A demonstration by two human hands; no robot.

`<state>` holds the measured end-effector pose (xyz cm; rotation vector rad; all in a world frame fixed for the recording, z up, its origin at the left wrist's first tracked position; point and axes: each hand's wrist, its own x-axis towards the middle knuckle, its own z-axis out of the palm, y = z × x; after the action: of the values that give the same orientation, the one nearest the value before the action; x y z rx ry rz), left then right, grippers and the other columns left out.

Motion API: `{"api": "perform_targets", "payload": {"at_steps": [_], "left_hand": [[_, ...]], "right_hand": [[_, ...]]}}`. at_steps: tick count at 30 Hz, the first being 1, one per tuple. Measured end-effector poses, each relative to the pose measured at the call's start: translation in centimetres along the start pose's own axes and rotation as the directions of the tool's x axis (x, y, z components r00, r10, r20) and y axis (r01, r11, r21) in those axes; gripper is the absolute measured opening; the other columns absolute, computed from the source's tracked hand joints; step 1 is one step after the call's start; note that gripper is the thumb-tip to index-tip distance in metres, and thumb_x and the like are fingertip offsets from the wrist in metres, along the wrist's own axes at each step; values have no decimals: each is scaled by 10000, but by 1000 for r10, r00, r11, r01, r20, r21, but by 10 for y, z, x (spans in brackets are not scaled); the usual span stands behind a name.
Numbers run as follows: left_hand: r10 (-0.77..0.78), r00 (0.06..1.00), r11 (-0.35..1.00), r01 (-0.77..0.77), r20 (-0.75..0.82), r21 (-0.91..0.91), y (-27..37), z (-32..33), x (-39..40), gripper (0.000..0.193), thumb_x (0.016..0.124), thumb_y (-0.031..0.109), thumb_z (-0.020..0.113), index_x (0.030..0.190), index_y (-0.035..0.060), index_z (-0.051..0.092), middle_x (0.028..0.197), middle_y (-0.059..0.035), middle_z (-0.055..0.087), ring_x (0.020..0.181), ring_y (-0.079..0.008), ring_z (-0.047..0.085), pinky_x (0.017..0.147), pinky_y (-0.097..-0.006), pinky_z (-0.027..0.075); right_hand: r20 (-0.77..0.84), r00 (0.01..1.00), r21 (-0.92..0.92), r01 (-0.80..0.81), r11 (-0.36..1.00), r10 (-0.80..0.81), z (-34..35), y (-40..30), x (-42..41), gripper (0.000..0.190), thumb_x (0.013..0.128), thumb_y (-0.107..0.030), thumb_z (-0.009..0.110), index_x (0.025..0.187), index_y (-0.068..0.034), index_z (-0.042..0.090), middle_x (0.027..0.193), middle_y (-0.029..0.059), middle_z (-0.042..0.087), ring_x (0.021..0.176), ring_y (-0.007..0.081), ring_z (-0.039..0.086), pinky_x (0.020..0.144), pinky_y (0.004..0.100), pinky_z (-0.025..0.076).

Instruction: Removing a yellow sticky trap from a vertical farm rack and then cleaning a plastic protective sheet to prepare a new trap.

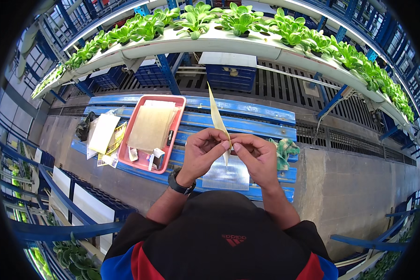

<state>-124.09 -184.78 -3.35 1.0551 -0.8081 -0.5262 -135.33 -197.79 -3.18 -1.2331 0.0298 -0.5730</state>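
Observation:
A thin pale-yellow sheet (216, 117) stands almost edge-on to me, its tip pointing up and away. My left hand (210, 147) pinches it between thumb and fingers near its lower part. Meeting it there, my right hand (253, 152) grips the same edge with thumb and bent forefinger. The fingertips nearly touch and hide the pinched spot. Below both hands a clear ribbed plastic sheet (227, 176) lies on the blue slatted bench (196, 120). A dark watch is on my left wrist.
Left on the bench, a pink tray (183, 115) holds a stack of brownish sheets (150, 127), small boxes and a black-handled item (169, 138). Beside it lie yellow printed papers (116, 141) and a black plastic bag (84, 127). A green cloth (283, 152) sits right. Leafy plants (241, 21) grow in a white trough beyond.

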Motion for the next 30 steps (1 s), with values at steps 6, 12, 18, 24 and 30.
{"api": "perform_targets", "payload": {"at_steps": [6,12,18,24,30], "left_hand": [[-79,997,993,77,-20,-85,-8,-4,1,132,898,40,671,1010,-29,658,911,-74,688,826,-108,654,767,-234,531],[-142,990,964,139,1,-229,-11,-7,0,149,921,43,622,1049,-22,662,939,-103,690,848,-168,680,804,-317,568],[-145,989,967,144,12,-210,-8,-5,1,128,913,43,652,1023,-18,678,932,-74,691,845,-113,644,788,-241,515],[-90,994,995,87,65,52,-5,0,1,109,944,64,623,1021,-13,614,947,-25,621,878,-67,574,786,-214,478],[-40,997,989,30,64,148,-4,13,0,64,970,41,496,947,-12,523,917,-32,561,818,-66,532,746,-229,466]], "right_hand": [[-41,992,-215,109,970,-121,6,-1,-3,179,874,48,636,1045,33,688,1076,144,693,948,186,690,836,294,582],[-31,988,-253,137,958,-150,6,-3,-3,189,872,35,643,1055,29,689,1066,152,701,949,195,693,846,308,583],[-6,984,-283,167,944,-176,8,-8,-1,176,878,24,642,1047,36,688,1060,148,704,916,186,698,842,306,579],[-71,997,-124,28,992,-36,1,-2,-1,155,914,-14,623,1042,57,673,1044,133,699,911,141,676,830,270,554],[-183,979,55,-77,995,86,-2,12,3,149,1008,-153,518,987,-14,566,908,38,628,806,69,584,725,232,490]]}}
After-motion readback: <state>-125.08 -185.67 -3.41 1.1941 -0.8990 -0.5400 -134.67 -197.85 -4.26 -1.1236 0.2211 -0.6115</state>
